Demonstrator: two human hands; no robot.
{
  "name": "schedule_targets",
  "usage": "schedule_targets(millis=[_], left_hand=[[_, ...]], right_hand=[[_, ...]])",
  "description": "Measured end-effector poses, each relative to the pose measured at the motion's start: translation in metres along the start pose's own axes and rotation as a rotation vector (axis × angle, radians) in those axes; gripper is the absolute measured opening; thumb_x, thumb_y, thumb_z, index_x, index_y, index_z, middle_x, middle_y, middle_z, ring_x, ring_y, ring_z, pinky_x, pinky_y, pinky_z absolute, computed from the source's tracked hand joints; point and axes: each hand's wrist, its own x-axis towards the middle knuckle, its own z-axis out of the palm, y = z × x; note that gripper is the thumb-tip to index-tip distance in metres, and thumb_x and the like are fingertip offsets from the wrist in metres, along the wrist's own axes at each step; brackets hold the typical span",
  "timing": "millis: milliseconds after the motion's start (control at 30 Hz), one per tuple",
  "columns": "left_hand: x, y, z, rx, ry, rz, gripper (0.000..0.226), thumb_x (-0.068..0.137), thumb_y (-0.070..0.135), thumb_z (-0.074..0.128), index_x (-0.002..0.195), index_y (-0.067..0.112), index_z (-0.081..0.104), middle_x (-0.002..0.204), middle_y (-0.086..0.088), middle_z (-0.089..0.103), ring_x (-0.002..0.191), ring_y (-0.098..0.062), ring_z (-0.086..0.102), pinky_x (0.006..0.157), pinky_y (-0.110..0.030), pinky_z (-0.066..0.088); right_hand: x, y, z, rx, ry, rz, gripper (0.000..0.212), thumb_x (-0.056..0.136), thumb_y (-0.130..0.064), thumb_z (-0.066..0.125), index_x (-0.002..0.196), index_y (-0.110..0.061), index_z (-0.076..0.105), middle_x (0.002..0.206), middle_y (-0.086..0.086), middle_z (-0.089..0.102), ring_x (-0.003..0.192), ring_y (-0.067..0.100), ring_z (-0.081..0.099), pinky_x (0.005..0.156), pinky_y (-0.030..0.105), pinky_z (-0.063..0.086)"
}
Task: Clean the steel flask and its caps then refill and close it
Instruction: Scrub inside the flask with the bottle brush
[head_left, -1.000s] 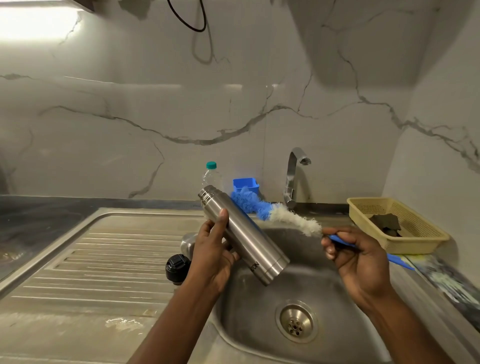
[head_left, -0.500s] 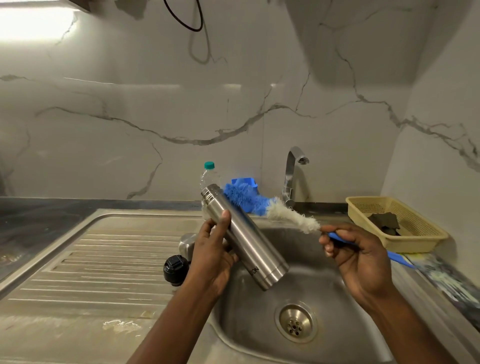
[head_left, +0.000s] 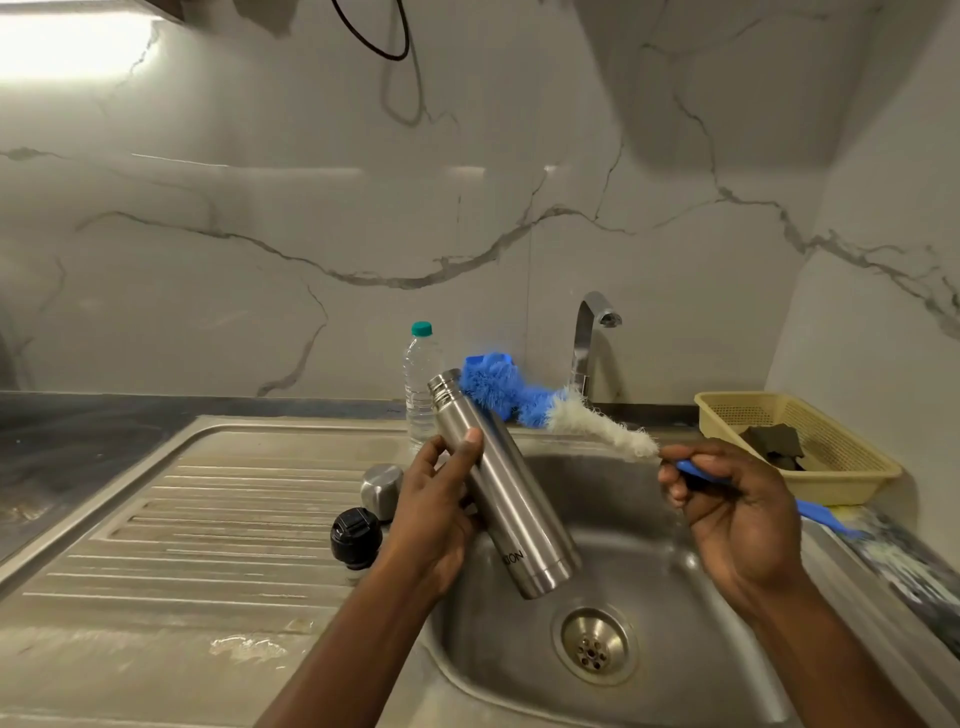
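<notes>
Steel flask (head_left: 504, 493) is held tilted over the sink basin (head_left: 519, 675), open mouth up toward the back wall, base low above the drain (head_left: 592, 647). The scrubbing step looks to be in hand: the bottle brush (head_left: 587, 423) has its blue tip just beside the mouth, apparently not inside it. Next, the bristles need lining up with the narrow neck and pushing in along the flask's axis. The left hand (head_left: 431, 519) wraps the body, thumb pressed on the front. The right hand (head_left: 727, 514) has its fingers (head_left: 675, 483) curled tight round the blue handle. The steel cap (head_left: 382, 488) and black stopper (head_left: 356, 535) sit on the drainboard (head_left: 208, 519).
</notes>
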Motion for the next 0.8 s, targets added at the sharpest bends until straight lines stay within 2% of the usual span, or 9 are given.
schedule_targets(millis=[133,300,467,533,700,800], left_hand=[[-0.002,-0.002,0.004,0.027,-0.034,-0.019,0.033,0.094,0.027,0.073,0.126,0.02,0.066,0.1,-0.009,0.08,0.089,-0.026,0.079,0.069,-0.039,0.064],[-0.001,0.001,0.0,-0.001,0.023,-0.019,0.04,0.092,0.029,0.075,0.129,0.02,0.064,0.118,-0.017,0.074,0.106,-0.036,0.075,0.077,-0.048,0.065],[-0.004,-0.001,0.005,0.01,-0.005,-0.038,0.036,0.095,0.029,0.073,0.128,0.018,0.065,0.107,-0.013,0.077,0.093,-0.029,0.078,0.07,-0.042,0.064],[-0.004,-0.001,0.005,0.006,-0.001,-0.052,0.035,0.096,0.029,0.072,0.127,0.017,0.065,0.111,-0.015,0.075,0.097,-0.031,0.076,0.069,-0.042,0.064],[-0.002,0.005,0.002,-0.106,0.032,-0.074,0.044,0.095,0.031,0.075,0.133,0.013,0.063,0.129,-0.022,0.07,0.115,-0.037,0.07,0.083,-0.05,0.065],[-0.003,0.004,0.006,-0.135,0.0,-0.097,0.035,0.098,0.031,0.071,0.128,0.014,0.063,0.128,-0.023,0.069,0.118,-0.039,0.069,0.086,-0.054,0.063]], right_hand=[[-0.003,0.006,0.008,-0.038,-0.051,0.009,0.053,0.102,0.005,0.036,0.086,-0.013,0.084,0.084,0.016,0.076,0.075,0.021,0.07,0.065,0.024,0.059],[-0.002,-0.004,0.004,-0.067,-0.018,-0.012,0.057,0.1,0.008,0.035,0.08,-0.014,0.084,0.077,0.012,0.075,0.072,0.019,0.069,0.063,0.023,0.057],[-0.005,0.005,0.009,-0.09,-0.054,0.011,0.048,0.101,0.007,0.04,0.089,-0.01,0.083,0.088,0.02,0.076,0.078,0.022,0.072,0.068,0.024,0.06],[-0.005,0.004,0.01,-0.1,-0.071,0.026,0.047,0.101,0.007,0.041,0.089,-0.01,0.083,0.087,0.02,0.076,0.077,0.021,0.072,0.069,0.024,0.06],[-0.002,-0.004,0.001,-0.043,-0.01,0.012,0.053,0.1,0.008,0.038,0.081,-0.011,0.083,0.079,0.015,0.075,0.072,0.02,0.069,0.062,0.022,0.057],[-0.005,0.005,0.008,-0.033,-0.04,0.058,0.042,0.102,0.005,0.04,0.091,-0.004,0.08,0.086,0.02,0.075,0.075,0.021,0.07,0.065,0.024,0.059]])
